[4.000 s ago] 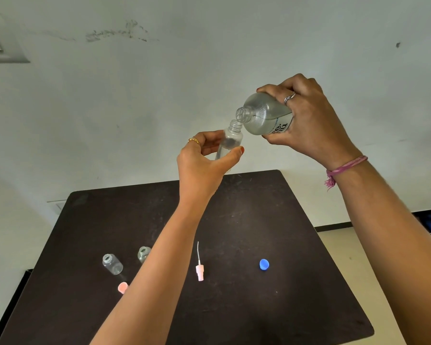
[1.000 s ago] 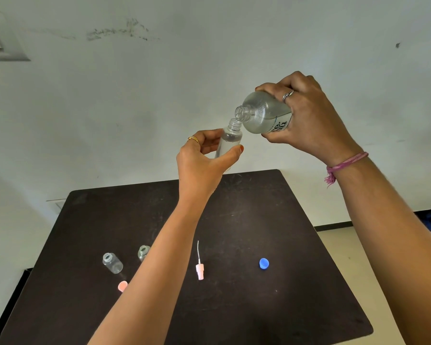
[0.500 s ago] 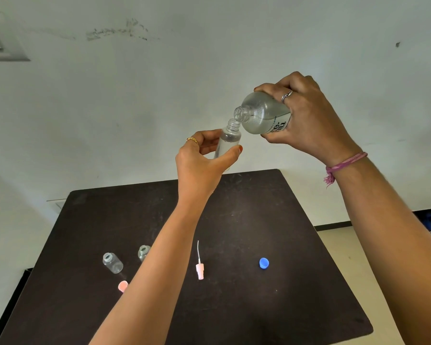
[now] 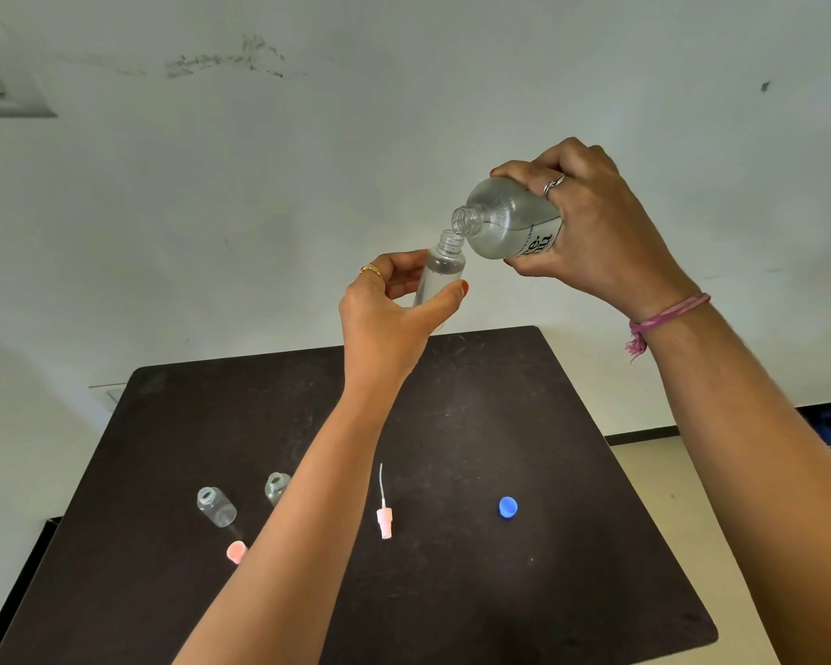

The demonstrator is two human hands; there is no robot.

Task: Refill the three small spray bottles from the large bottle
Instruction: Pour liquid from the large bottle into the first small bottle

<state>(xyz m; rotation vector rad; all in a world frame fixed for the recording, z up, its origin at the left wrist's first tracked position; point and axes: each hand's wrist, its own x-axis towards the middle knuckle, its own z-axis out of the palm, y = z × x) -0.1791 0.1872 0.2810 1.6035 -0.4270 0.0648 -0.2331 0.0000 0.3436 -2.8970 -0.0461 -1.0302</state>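
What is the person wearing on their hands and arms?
Both forearms are bare, with no sleeves in view. The left hand has a gold ring and an orange-red thumbnail. The right hand has a silver ring, with a frayed pink thread bracelet at its wrist.

A dark bench (image 4: 524, 592) is standing against a pale wall (image 4: 308, 184) that is showing scuff marks (image 4: 221, 62) near the top. A white switch plate (image 4: 1, 84) is sitting at the upper left of the wall. Pale floor (image 4: 653, 477) is showing to the right of the bench
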